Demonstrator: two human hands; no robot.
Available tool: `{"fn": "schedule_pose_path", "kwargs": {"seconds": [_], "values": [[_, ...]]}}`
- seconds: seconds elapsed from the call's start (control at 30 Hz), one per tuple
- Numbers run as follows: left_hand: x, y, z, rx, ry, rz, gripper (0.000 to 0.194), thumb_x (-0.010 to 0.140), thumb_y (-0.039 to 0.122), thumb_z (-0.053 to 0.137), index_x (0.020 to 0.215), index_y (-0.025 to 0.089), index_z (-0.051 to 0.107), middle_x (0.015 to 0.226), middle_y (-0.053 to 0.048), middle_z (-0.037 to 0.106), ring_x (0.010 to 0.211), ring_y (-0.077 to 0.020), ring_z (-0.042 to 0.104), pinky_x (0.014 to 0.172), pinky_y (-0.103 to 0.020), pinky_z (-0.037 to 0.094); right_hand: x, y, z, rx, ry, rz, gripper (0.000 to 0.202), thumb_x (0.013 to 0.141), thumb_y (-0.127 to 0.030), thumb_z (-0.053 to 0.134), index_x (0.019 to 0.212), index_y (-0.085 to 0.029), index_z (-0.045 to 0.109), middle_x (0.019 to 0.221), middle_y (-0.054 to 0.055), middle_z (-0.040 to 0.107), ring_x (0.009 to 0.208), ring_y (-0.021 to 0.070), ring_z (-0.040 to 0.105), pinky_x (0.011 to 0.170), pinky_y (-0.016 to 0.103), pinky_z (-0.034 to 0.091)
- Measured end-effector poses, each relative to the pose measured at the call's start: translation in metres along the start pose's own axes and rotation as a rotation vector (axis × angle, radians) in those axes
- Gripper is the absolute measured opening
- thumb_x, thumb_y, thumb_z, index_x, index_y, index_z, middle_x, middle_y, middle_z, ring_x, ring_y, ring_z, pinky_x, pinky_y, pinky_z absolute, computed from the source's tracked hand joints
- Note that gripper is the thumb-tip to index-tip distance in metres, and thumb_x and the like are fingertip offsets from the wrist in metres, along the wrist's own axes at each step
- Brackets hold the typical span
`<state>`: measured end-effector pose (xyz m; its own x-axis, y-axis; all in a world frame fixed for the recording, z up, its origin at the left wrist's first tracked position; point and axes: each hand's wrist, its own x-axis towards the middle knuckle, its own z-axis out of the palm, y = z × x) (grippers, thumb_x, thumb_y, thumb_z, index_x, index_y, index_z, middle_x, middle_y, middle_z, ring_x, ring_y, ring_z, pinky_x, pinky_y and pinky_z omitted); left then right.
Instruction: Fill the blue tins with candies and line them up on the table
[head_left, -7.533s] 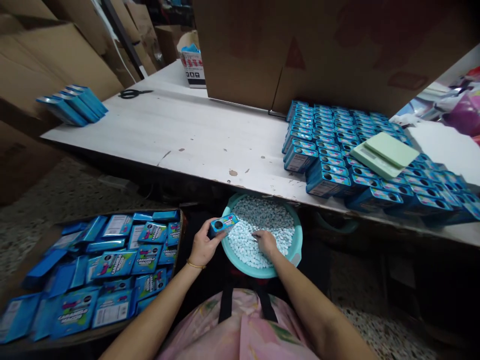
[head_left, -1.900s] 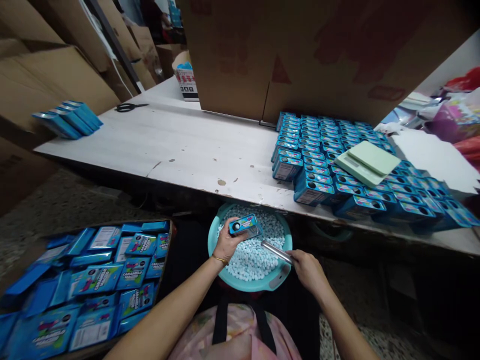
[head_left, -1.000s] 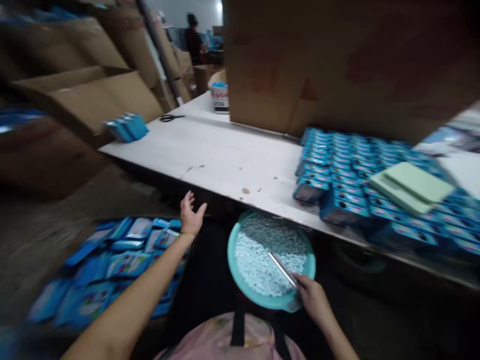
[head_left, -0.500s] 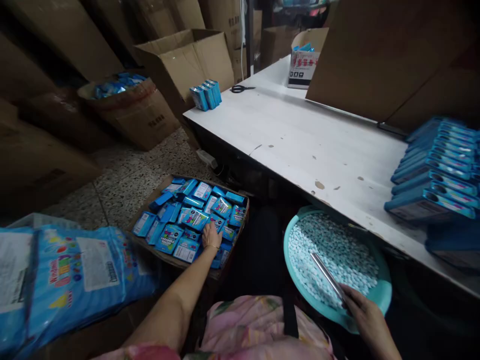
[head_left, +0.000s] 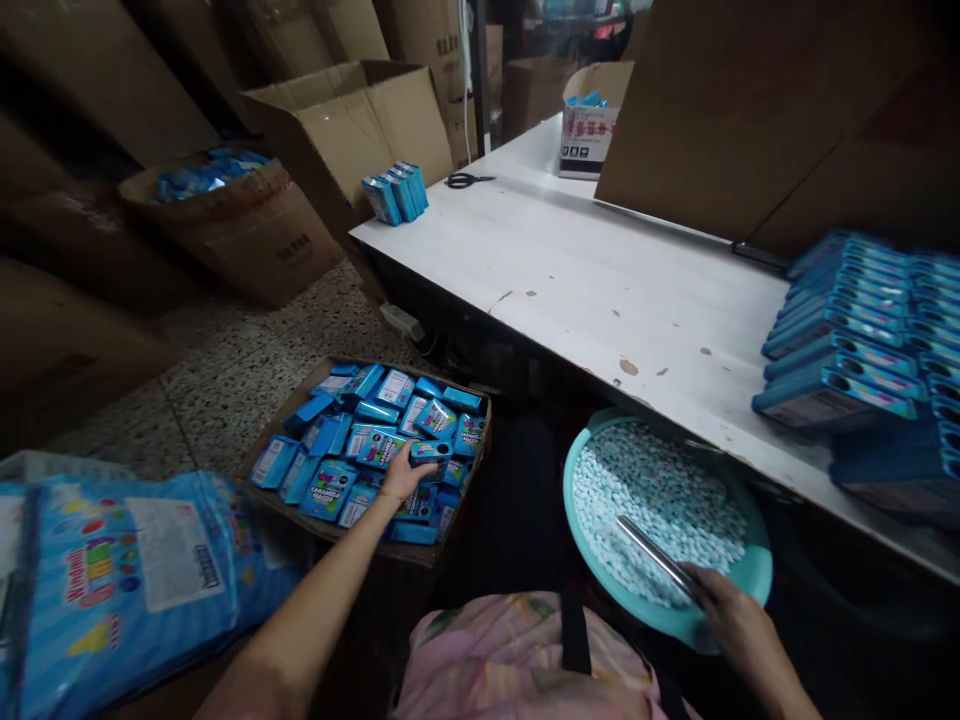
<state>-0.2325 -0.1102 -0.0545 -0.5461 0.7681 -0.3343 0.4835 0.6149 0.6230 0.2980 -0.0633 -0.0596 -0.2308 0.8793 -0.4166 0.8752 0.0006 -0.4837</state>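
My left hand (head_left: 405, 476) is closed around a small blue candy box (head_left: 430, 453), tilted up just above the other boxes. Beneath it, a low cardboard tray (head_left: 486, 432) is filled with similar blue boxes, some lying flat and some on edge. On the right, a turquoise basin (head_left: 574, 500) holds many small pale-blue candies (head_left: 637, 470). My right hand (head_left: 724, 610) grips a shiny metal scoop (head_left: 649, 545), its far end resting on or just over the candies; I cannot tell whether it touches them.
A worn white table (head_left: 540, 250) stands ahead, with scissors (head_left: 461, 181), a few upright blue boxes (head_left: 395, 193) and tall stacks of blue boxes (head_left: 844, 340). Large blue printed bags (head_left: 150, 580) lie at left. Open cartons (head_left: 240, 230) stand behind on the speckled floor.
My left hand has lifted a candy box from among those in the tray. My right hand still holds the scoop over the basin. The view has shifted slightly.
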Motion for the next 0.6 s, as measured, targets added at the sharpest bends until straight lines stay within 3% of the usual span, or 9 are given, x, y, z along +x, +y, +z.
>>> {"fn": "schedule_pose_path", "kwargs": {"seconds": [0.07, 0.13, 0.2, 0.23, 0.33, 0.4, 0.47, 0.53, 0.6], "values": [[-0.026, 0.017, -0.013, -0.264, -0.129, 0.098, 0.057, 0.066, 0.033, 0.060, 0.116, 0.017, 0.039, 0.102, -0.005, 0.059, 0.096, -0.0192, 0.056, 0.082, -0.032, 0.045, 0.005, 0.004, -0.017, -0.141, 0.035, -0.034, 0.036, 0.076, -0.027, 0.038, 0.105, -0.027, 0.061, 0.105, 0.002, 0.063, 0.092, 0.0194, 0.059, 0.079, 0.026, 0.044], [-0.052, 0.038, -0.021, -0.453, -0.375, 0.169, 0.059, 0.069, 0.036, 0.057, 0.122, 0.022, 0.036, 0.100, -0.004, 0.061, 0.091, -0.0196, 0.058, 0.079, -0.035, 0.047, 0.009, 0.003, -0.036, -0.283, 0.073, -0.074, 0.040, 0.076, -0.017, 0.035, 0.105, -0.028, 0.061, 0.104, 0.004, 0.063, 0.088, 0.0183, 0.060, 0.073, 0.026, 0.044], [-0.071, 0.059, -0.018, -0.413, -0.593, 0.247, 0.063, 0.067, 0.035, 0.060, 0.124, 0.025, 0.038, 0.096, -0.003, 0.062, 0.090, -0.0207, 0.059, 0.080, -0.036, 0.047, 0.011, -0.001, -0.051, -0.424, 0.119, -0.091, 0.042, 0.076, -0.012, 0.033, 0.102, -0.026, 0.062, 0.098, 0.007, 0.063, 0.083, 0.0190, 0.059, 0.070, 0.027, 0.042], [-0.079, 0.069, -0.012, -0.339, -0.620, 0.302, 0.063, 0.066, 0.035, 0.060, 0.125, 0.026, 0.038, 0.098, -0.003, 0.062, 0.094, -0.0218, 0.057, 0.083, -0.038, 0.045, 0.012, -0.005, -0.056, -0.481, 0.142, -0.086, 0.041, 0.076, -0.011, 0.034, 0.100, -0.025, 0.063, 0.095, 0.008, 0.063, 0.081, 0.0198, 0.059, 0.069, 0.029, 0.041], [-0.096, 0.088, 0.020, -0.058, -0.405, 0.500, 0.059, 0.073, 0.037, 0.052, 0.128, 0.027, 0.036, 0.118, -0.006, 0.052, 0.113, -0.0240, 0.045, 0.096, -0.040, 0.035, 0.018, -0.017, -0.054, -0.507, 0.188, -0.051, 0.035, 0.077, -0.010, 0.036, 0.095, -0.020, 0.065, 0.088, 0.011, 0.063, 0.082, 0.0206, 0.057, 0.071, 0.030, 0.039], [-0.108, 0.094, 0.043, 0.127, -0.233, 0.599, 0.063, 0.073, 0.041, 0.050, 0.131, 0.025, 0.032, 0.127, -0.009, 0.043, 0.119, -0.0262, 0.038, 0.099, -0.042, 0.029, 0.026, -0.029, -0.039, -0.404, 0.194, -0.007, 0.034, 0.077, -0.008, 0.035, 0.091, -0.017, 0.065, 0.087, 0.011, 0.063, 0.084, 0.0193, 0.057, 0.074, 0.028, 0.038], [-0.119, 0.096, 0.059, 0.293, -0.147, 0.648, 0.079, 0.065, 0.047, 0.057, 0.134, 0.024, 0.027, 0.131, -0.011, 0.038, 0.119, -0.0311, 0.036, 0.098, -0.046, 0.028, 0.036, -0.044, -0.016, -0.291, 0.194, 0.036, 0.035, 0.078, -0.007, 0.033, 0.089, -0.016, 0.066, 0.086, 0.008, 0.064, 0.085, 0.0176, 0.057, 0.075, 0.026, 0.039], [-0.127, 0.097, 0.065, 0.405, -0.082, 0.629, 0.091, 0.057, 0.050, 0.062, 0.135, 0.024, 0.022, 0.133, -0.013, 0.034, 0.117, -0.0355, 0.035, 0.095, -0.050, 0.029, 0.047, -0.061, 0.008, -0.215, 0.203, 0.046, 0.036, 0.078, -0.008, 0.033, 0.092, -0.016, 0.065, 0.087, 0.007, 0.065, 0.085, 0.0173, 0.058, 0.074, 0.024, 0.040], [-0.130, 0.099, 0.063, 0.431, -0.060, 0.583, 0.090, 0.058, 0.046, 0.063, 0.135, 0.025, 0.022, 0.129, -0.014, 0.038, 0.114, -0.0358, 0.039, 0.091, -0.051, 0.032, 0.058, -0.075, 0.025, -0.157, 0.215, 0.033, 0.035, 0.078, -0.010, 0.034, 0.095, -0.016, 0.065, 0.090, 0.006, 0.065, 0.086, 0.0181, 0.059, 0.074, 0.023, 0.041]]}}
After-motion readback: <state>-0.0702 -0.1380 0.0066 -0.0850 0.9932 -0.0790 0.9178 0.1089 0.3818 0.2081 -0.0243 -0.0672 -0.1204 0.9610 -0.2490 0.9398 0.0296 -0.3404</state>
